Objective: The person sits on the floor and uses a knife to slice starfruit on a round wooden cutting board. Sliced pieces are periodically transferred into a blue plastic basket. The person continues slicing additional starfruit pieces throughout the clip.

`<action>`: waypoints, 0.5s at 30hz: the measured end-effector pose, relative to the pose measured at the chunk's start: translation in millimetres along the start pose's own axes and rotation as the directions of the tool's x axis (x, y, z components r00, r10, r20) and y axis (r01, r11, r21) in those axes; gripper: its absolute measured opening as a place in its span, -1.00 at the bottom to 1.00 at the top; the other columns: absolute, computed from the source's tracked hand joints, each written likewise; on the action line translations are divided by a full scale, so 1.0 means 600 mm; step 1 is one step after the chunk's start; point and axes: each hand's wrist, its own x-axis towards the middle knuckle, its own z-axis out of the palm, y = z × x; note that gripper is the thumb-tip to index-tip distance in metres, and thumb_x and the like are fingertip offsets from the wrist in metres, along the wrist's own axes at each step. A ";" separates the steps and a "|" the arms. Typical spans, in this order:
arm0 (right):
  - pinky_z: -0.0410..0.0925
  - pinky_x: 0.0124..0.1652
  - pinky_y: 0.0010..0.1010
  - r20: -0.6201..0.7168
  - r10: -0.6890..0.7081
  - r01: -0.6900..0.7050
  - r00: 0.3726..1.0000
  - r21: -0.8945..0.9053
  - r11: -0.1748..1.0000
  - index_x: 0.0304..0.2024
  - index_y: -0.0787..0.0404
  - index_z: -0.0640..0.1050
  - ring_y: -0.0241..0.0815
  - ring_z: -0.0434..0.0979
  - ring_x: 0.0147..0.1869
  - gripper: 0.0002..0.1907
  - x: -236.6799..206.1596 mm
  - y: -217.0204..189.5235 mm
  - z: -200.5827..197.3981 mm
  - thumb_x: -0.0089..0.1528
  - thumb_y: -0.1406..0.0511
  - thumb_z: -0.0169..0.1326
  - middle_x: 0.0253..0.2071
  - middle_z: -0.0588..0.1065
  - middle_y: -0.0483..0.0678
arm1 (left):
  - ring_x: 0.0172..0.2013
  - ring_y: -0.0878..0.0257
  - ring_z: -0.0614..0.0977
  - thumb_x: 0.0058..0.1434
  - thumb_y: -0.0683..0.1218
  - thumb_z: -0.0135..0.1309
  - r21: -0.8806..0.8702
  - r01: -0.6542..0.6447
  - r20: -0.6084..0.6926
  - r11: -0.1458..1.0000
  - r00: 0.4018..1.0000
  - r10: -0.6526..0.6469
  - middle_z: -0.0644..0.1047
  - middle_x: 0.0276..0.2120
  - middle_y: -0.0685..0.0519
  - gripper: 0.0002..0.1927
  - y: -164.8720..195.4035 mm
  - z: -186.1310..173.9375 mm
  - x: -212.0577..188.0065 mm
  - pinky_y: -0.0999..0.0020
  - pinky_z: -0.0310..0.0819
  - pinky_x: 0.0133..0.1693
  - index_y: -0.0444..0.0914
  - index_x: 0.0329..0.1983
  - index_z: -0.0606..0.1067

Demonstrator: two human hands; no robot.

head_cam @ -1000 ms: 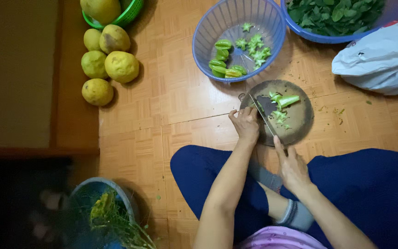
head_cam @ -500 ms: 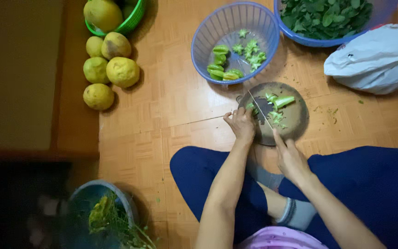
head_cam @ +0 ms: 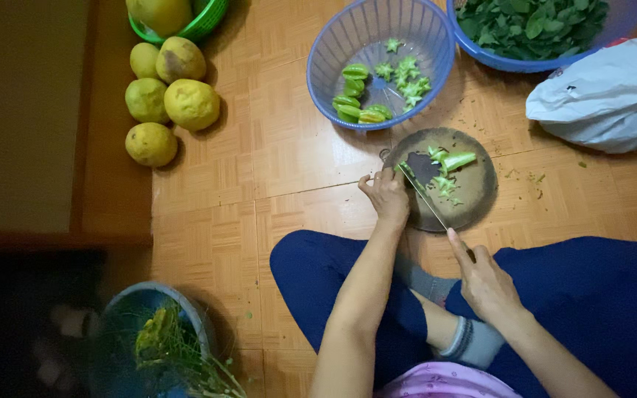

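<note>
I sit on a wooden floor with a round dark cutting board [head_cam: 473, 199] in front of me. My right hand [head_cam: 485, 278] grips the handle of a knife [head_cam: 423, 197] whose blade lies across the board. My left hand [head_cam: 386, 196] rests at the board's left edge, fingers curled by a small green piece under the blade tip. A green star fruit piece [head_cam: 456, 159] and small cut bits [head_cam: 445, 184] lie on the board.
A blue basket [head_cam: 333, 51] behind the board holds green star fruit slices. Another blue basket [head_cam: 495, 59] holds leafy greens. A white plastic bag [head_cam: 606, 99] lies right. Yellow-green citrus fruits [head_cam: 171, 96] and a green basket [head_cam: 204, 26] are at left. A bowl of scraps [head_cam: 152, 346] sits near left.
The view has drifted slightly; my hands and the knife stay over the board, with the blade shifting a little during the cutting.
</note>
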 end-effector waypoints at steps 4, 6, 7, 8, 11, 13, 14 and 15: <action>0.49 -0.19 0.05 -0.027 -0.028 0.028 0.999 0.019 0.999 0.54 -0.09 -0.01 0.33 0.55 -0.14 -0.04 0.048 0.000 0.034 0.12 0.43 0.00 -0.09 0.35 0.24 | -0.10 0.18 0.58 0.11 -0.22 0.03 -0.009 0.006 0.025 1.000 1.000 -0.006 0.55 -0.28 0.09 -0.78 0.002 -0.006 -0.004 -0.11 0.11 0.14 -0.14 -0.24 0.63; 0.49 -0.18 0.04 -0.008 -0.023 0.023 1.000 0.002 1.000 0.55 -0.07 -0.02 0.31 0.55 -0.16 -0.04 0.083 -0.001 0.050 0.14 0.43 -0.01 -0.11 0.35 0.24 | -0.08 0.17 0.58 0.09 -0.20 0.04 -0.002 0.020 0.048 1.000 0.999 -0.019 0.56 -0.29 0.11 -0.80 0.002 -0.008 -0.002 -0.12 0.11 0.14 -0.12 -0.28 0.63; 0.48 -0.18 0.05 -0.031 -0.033 0.033 0.999 -0.005 0.999 0.55 -0.08 -0.02 0.31 0.55 -0.17 -0.05 0.095 -0.002 0.058 0.15 0.43 -0.01 -0.12 0.35 0.24 | -0.08 0.17 0.58 0.09 -0.20 0.05 0.006 0.026 0.044 1.000 0.999 -0.026 0.56 -0.30 0.11 -0.80 0.002 -0.009 0.000 -0.12 0.10 0.13 -0.11 -0.29 0.63; 0.48 -0.18 0.06 -0.055 -0.043 0.042 0.998 -0.011 0.999 0.55 -0.08 -0.02 0.31 0.55 -0.17 -0.06 0.106 -0.005 0.064 0.16 0.42 -0.01 -0.12 0.35 0.24 | -0.07 0.16 0.58 0.08 -0.19 0.05 0.014 0.032 0.040 0.999 0.999 -0.032 0.56 -0.30 0.12 -0.80 0.000 -0.011 0.002 -0.12 0.10 0.13 -0.10 -0.29 0.63; 0.48 -0.19 0.06 -0.109 -0.068 0.066 0.992 -0.022 0.998 0.56 -0.09 0.00 0.32 0.55 -0.17 -0.07 0.119 -0.007 0.072 0.17 0.42 -0.02 -0.13 0.35 0.24 | -0.10 0.14 0.56 0.09 -0.17 0.07 0.010 0.047 -0.011 0.999 0.999 -0.047 0.56 -0.28 0.10 -0.79 -0.001 -0.014 0.005 -0.09 0.11 0.11 -0.08 -0.25 0.64; 0.48 -0.19 0.06 -0.114 -0.062 0.062 0.992 0.002 0.998 0.55 -0.12 0.01 0.31 0.55 -0.17 -0.12 0.112 -0.006 0.066 0.21 0.38 -0.03 -0.13 0.37 0.22 | -0.11 0.15 0.56 0.13 -0.17 0.07 0.014 0.049 0.006 0.999 0.999 -0.049 0.55 -0.29 0.10 -0.79 0.000 -0.013 0.007 -0.09 0.11 0.12 -0.08 -0.23 0.65; 0.48 -0.19 0.07 -0.102 -0.051 0.054 0.993 0.027 0.998 0.54 -0.16 0.03 0.30 0.56 -0.17 -0.18 0.105 -0.005 0.059 0.25 0.33 -0.05 -0.13 0.37 0.20 | -0.12 0.16 0.57 0.14 -0.17 0.07 0.017 0.053 0.015 0.998 0.998 -0.053 0.55 -0.29 0.10 -0.79 -0.001 -0.012 0.009 -0.10 0.11 0.12 -0.08 -0.23 0.65; 0.48 -0.20 0.08 -0.088 -0.038 0.043 0.995 0.052 0.998 0.52 -0.19 0.04 0.29 0.56 -0.17 -0.23 0.095 -0.004 0.051 0.29 0.29 -0.06 -0.13 0.38 0.18 | -0.12 0.16 0.57 0.15 -0.17 0.07 -0.002 0.052 0.010 0.999 0.999 -0.052 0.55 -0.31 0.11 -0.79 -0.002 -0.011 0.010 -0.10 0.11 0.12 -0.07 -0.21 0.65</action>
